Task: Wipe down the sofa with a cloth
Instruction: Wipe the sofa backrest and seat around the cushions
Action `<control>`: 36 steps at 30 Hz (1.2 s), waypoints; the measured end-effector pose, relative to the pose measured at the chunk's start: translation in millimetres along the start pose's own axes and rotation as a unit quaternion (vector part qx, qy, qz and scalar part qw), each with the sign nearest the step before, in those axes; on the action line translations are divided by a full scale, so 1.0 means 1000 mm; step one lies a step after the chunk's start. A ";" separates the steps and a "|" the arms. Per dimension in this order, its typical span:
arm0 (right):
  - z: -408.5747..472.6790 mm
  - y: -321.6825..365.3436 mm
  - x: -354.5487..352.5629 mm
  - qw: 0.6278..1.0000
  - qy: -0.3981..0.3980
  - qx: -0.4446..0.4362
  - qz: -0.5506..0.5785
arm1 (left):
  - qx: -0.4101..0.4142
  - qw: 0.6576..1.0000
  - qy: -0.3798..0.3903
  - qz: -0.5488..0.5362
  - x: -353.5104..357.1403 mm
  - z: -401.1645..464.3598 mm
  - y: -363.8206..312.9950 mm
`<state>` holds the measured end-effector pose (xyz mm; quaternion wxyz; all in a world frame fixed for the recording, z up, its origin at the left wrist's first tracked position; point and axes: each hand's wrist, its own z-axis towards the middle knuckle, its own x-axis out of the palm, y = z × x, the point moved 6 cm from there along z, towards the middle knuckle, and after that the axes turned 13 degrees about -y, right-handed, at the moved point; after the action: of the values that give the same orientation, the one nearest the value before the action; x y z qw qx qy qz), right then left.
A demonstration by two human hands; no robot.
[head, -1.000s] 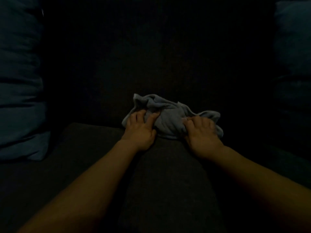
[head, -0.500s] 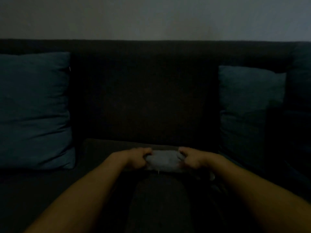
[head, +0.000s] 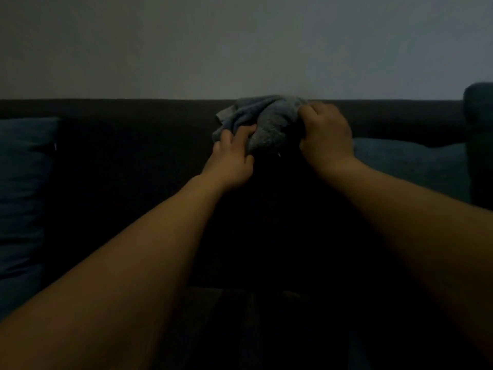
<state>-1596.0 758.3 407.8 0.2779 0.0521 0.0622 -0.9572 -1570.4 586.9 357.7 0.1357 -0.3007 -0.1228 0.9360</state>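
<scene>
Room's really dim, barely any light in here. A plain pale wall (head: 240, 44) fills the top half, no marks on it. Teal cushion (head: 24, 188) leans on the far left, another cushion (head: 410, 166) sits on the right (same bluish colour, hard to tell in this gloom), both upright.

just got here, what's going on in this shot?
A person is wiping a dark sofa in dim light. Both hands grip a bunched grey cloth held at the top edge of the backrest: the left hand on its lower left, the right hand on its right side. Blue cushions sit at the left and right. A plain wall is behind.
</scene>
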 end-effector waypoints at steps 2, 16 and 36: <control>-0.003 -0.003 -0.002 1.000 -0.001 -0.027 -0.009 | 0.006 1.000 0.004 -0.006 0.008 -0.008 0.001; -0.299 0.036 0.003 0.873 0.481 0.077 -0.014 | -0.011 0.952 0.240 0.192 0.119 -0.239 0.065; -0.239 0.096 -0.064 0.761 0.615 0.142 0.153 | -0.048 0.917 0.388 0.081 -0.023 -0.272 0.068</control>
<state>-1475.2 747.0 172.1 0.3118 0.6770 0.0740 -0.6625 -1402.5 556.0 133.5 0.0812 -0.6553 -0.0807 0.7467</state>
